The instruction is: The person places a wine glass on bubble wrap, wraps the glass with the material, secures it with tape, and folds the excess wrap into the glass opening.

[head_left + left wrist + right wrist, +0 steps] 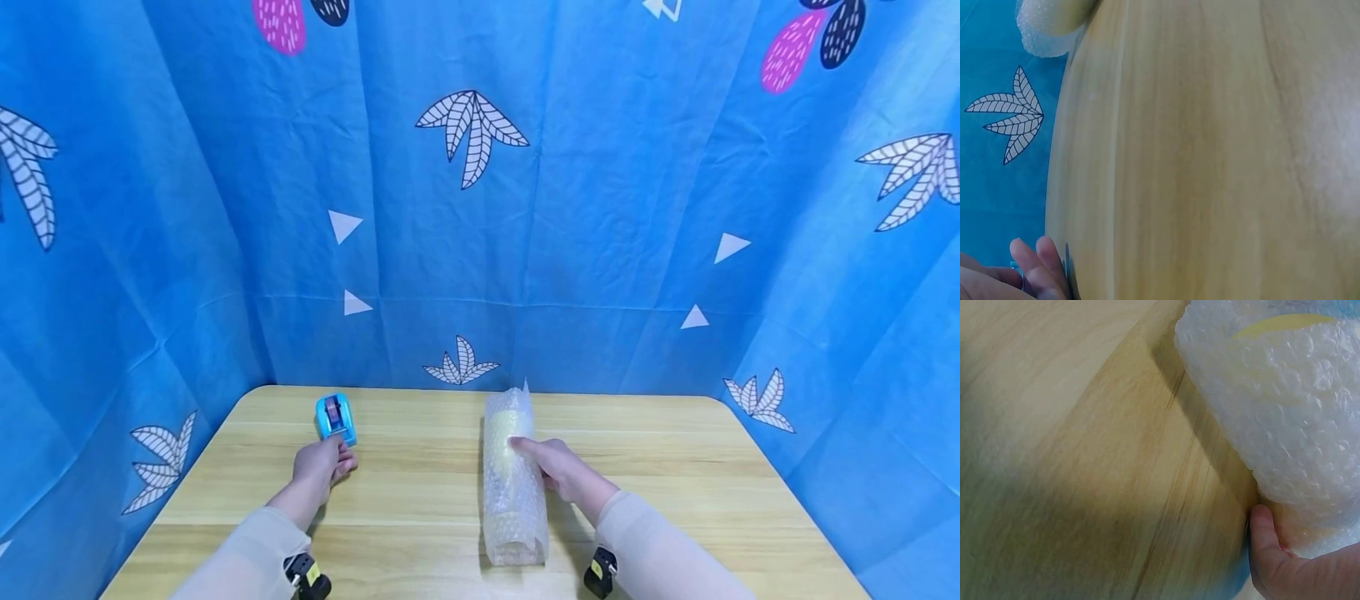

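A bubble-wrapped bundle (514, 508) lies lengthwise on the wooden table, and something pale yellow shows through the wrap. My right hand (564, 473) grips its right side, thumb across the top; the other fingers are partly hidden. In the right wrist view the bubble wrap (1297, 437) fills the upper right, with the right hand (1297, 569) against it. Near the table's back left, my left hand (321, 465) pinches the near end of a small blue tape dispenser (335, 414). The left wrist view catches only some fingers of the left hand (1029, 278) at the lower left corner.
The wooden table (405, 475) has rounded back corners. A blue patterned curtain (480, 250) hangs behind it and along both sides. Small black cameras sit on the left wrist (306, 575) and the right wrist (600, 572).
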A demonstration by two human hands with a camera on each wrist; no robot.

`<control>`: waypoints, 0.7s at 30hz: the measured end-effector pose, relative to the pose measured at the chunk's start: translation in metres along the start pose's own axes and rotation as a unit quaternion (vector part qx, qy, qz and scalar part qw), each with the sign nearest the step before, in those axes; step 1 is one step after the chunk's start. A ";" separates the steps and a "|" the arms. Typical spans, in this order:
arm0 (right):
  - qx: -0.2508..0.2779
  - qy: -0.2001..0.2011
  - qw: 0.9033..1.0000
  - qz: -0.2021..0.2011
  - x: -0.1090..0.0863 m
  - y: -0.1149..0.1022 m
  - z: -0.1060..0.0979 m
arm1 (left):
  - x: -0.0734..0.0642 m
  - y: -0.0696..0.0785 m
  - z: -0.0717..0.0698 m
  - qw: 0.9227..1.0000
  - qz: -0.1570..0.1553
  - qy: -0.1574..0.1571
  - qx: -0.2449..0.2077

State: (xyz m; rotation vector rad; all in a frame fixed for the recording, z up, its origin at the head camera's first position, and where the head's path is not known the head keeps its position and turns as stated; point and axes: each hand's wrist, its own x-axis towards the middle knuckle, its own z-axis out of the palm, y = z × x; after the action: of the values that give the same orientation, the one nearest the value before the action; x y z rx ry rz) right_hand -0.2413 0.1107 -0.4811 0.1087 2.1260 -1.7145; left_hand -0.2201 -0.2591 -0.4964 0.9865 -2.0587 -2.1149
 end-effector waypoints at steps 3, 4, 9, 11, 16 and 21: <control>0.002 -0.002 1.000 0.001 0.000 0.001 0.001 | 0.000 -0.001 0.000 1.000 -0.003 -0.001 -0.014; 0.001 -0.002 1.000 0.001 0.001 0.001 0.001 | 0.000 -0.001 -0.001 1.000 -0.005 -0.008 -0.018; 0.001 -0.006 1.000 0.000 0.001 0.000 0.001 | 0.000 0.004 -0.006 0.999 -0.026 -0.035 -0.028; 0.003 -0.008 1.000 -0.001 0.001 0.000 0.001 | 0.001 0.005 -0.007 0.998 -0.037 -0.038 -0.027; 0.005 -0.009 1.000 -0.001 0.001 0.000 0.000 | 0.002 0.004 -0.008 0.998 -0.047 -0.051 -0.010; 0.006 -0.012 1.000 -0.001 0.000 -0.001 -0.001 | 0.001 -0.002 -0.004 0.996 0.006 -0.079 0.031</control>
State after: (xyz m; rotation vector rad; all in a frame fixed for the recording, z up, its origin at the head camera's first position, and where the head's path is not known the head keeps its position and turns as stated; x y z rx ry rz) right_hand -0.2420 0.1113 -0.4802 0.0883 2.1004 -1.7206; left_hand -0.2182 -0.2631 -0.4983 0.8366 -2.2079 -2.2013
